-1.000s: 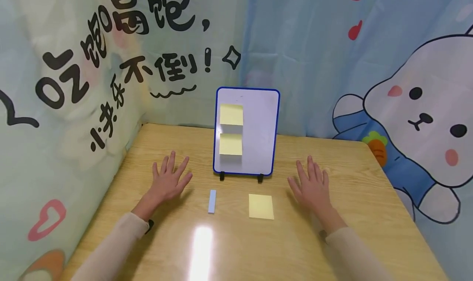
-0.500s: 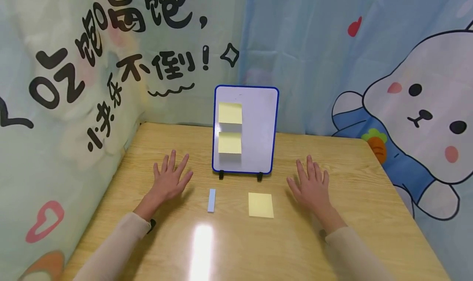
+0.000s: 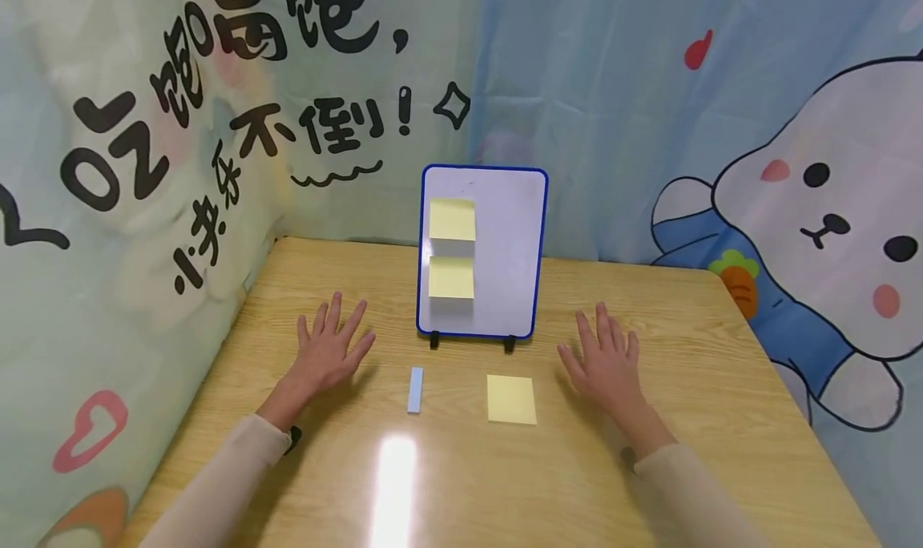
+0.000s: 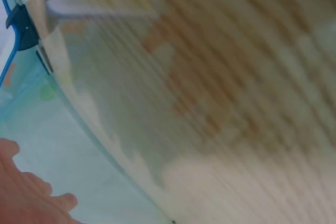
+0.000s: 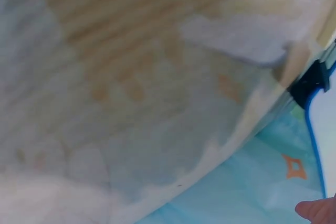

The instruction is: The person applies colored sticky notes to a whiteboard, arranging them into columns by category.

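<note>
My left hand (image 3: 324, 357) is spread with straight fingers over the left part of the table and holds nothing. On the other side my right hand (image 3: 606, 369) is likewise spread, and nothing is in it. Between the hands lie a narrow light-blue strip (image 3: 415, 390), nearer the left hand, and a yellow sticky note (image 3: 511, 399), nearer the right. Behind them a blue-framed whiteboard (image 3: 508, 251) stands upright on black feet. Two more yellow notes, an upper note (image 3: 452, 219) and a lower note (image 3: 451, 277), are on its left half. Only fingers show in each wrist view.
The wooden table (image 3: 461, 484) meets a printed curtain (image 3: 577, 115) at the back and left. A bright light reflection (image 3: 394, 484) lies on the front of the tabletop. A black whiteboard foot (image 4: 25, 27) appears at the left wrist view's edge.
The head view has shifted slightly. Both hands, the strip and the notes keep their places.
</note>
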A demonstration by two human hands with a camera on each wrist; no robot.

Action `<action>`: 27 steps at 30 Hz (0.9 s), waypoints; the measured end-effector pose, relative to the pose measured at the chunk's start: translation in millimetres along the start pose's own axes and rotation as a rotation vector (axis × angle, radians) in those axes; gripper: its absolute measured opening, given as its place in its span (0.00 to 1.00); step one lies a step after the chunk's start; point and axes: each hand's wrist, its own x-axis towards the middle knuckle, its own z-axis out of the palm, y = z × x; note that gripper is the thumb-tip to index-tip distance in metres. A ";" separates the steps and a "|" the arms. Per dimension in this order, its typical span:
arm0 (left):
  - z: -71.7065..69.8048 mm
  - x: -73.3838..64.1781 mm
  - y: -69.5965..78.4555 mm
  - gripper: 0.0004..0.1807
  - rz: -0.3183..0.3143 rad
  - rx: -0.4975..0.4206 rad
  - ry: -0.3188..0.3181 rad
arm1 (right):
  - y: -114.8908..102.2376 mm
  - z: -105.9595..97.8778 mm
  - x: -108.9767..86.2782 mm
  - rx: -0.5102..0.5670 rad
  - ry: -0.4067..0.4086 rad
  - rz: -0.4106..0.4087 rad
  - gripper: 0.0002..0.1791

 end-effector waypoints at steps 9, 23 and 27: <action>-4.6 -5.8 7.2 0.35 0.026 -0.018 -0.001 | -39.8 -6.1 3.3 0.017 0.083 -0.139 0.36; -14.0 -7.1 22.1 0.34 0.096 -0.039 0.013 | -129.9 1.0 13.0 0.034 0.082 -0.432 0.30; -13.6 -9.4 31.5 0.33 0.136 -0.065 0.031 | -154.7 10.4 13.2 0.026 0.023 -0.492 0.29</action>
